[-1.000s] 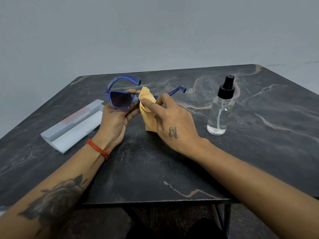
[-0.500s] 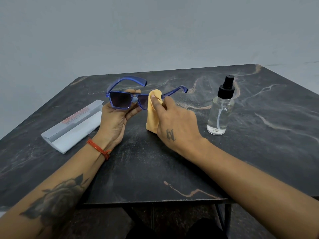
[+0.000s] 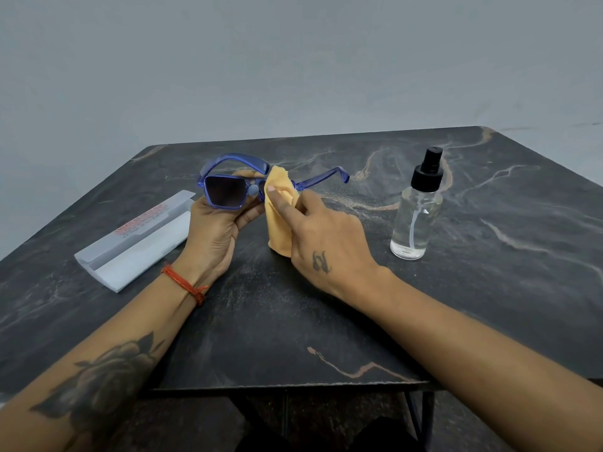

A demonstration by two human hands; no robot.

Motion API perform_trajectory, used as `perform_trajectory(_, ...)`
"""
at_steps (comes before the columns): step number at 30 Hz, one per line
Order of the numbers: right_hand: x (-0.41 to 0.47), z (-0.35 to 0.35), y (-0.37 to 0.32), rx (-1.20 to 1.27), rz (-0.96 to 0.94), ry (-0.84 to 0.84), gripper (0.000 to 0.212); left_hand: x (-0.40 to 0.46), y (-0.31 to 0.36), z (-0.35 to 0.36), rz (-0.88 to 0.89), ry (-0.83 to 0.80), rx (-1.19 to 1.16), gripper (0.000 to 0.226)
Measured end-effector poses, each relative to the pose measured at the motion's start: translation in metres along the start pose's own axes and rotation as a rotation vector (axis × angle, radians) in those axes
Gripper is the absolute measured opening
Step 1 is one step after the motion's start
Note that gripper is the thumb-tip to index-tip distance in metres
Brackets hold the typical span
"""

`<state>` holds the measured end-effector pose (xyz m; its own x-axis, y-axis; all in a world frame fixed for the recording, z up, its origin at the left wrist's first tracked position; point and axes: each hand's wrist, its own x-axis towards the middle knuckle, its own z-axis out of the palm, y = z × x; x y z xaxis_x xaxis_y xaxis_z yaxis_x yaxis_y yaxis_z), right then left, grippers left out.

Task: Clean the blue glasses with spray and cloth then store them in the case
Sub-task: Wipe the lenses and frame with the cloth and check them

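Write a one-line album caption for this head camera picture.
Left hand holds blue sunglasses while right hand wipes one lens with an orange cloth.

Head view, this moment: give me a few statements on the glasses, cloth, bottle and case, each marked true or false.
1. The left hand holds the glasses up off the table. True.
2. The right hand presses the cloth on the lens nearer the case. False: the cloth covers the lens nearer the bottle; the other lens is bare.
3. The bottle lies on its side. False: it stands upright, cap on.
4. The case lies open on the table. True.
5. The glasses' arms are folded. False: both are spread open.
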<state>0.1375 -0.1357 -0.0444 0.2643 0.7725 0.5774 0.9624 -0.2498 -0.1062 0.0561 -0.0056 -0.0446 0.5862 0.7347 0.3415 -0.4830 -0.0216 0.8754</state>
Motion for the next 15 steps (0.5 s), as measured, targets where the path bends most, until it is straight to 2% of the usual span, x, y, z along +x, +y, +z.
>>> perform_trajectory(3,0.0,-0.007,0.001,-0.117,0.03,-0.07,0.064,-0.001,-0.001,0.001,0.014,-0.01,0.019,0.018)
perform_trajectory(6,0.0,-0.005,0.002,-0.155,0.035,-0.074,0.06,-0.001,-0.002,0.0,0.026,-0.014,0.02,0.02)
perform_trajectory(9,0.0,0.0,0.003,-0.078,0.052,0.01,0.05,0.001,-0.001,-0.002,0.028,-0.006,0.0,0.014)
perform_trajectory(12,0.0,0.008,0.001,0.038,-0.016,0.139,0.046,0.001,-0.001,-0.002,0.014,0.01,-0.013,0.015)
perform_trajectory(15,-0.001,0.006,0.0,0.088,-0.034,0.115,0.05,0.0,-0.001,-0.001,-0.006,0.01,-0.014,0.015)
